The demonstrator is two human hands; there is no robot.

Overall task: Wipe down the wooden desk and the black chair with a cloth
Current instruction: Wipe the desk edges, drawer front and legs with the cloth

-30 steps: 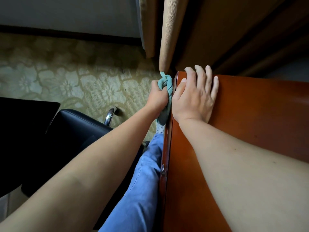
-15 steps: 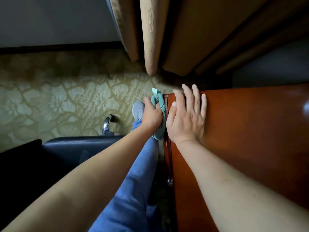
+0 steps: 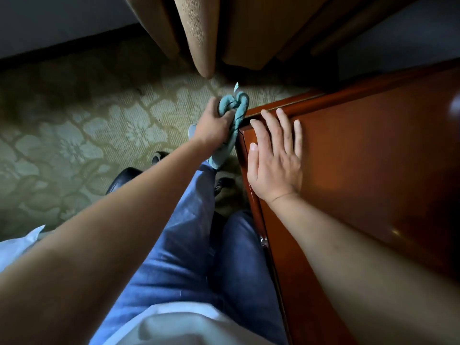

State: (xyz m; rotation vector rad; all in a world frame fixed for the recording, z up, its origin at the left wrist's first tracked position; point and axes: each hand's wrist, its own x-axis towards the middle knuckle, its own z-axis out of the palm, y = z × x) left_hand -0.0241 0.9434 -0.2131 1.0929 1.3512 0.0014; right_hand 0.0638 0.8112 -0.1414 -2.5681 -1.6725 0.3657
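My left hand (image 3: 214, 127) grips a bunched teal cloth (image 3: 232, 113) and holds it against the side edge of the glossy reddish wooden desk (image 3: 373, 150), near its far corner. Flat on the desktop beside that edge lies my right hand (image 3: 275, 155), fingers spread and straight. Only a small dark rounded part of the black chair (image 3: 124, 179) shows below my left forearm; the rest is hidden by my arm and legs.
Tan curtains (image 3: 199, 33) hang just beyond the desk corner. A green floral carpet (image 3: 74, 135) covers the floor on the left. My legs in blue jeans (image 3: 189, 245) stand close against the desk side. A small metal fitting (image 3: 262, 241) sits on the desk edge.
The view has swung so the chair has nearly left the frame. My left hand with the cloth stays at the desk's side edge near the corner; my right hand stays flat on top.
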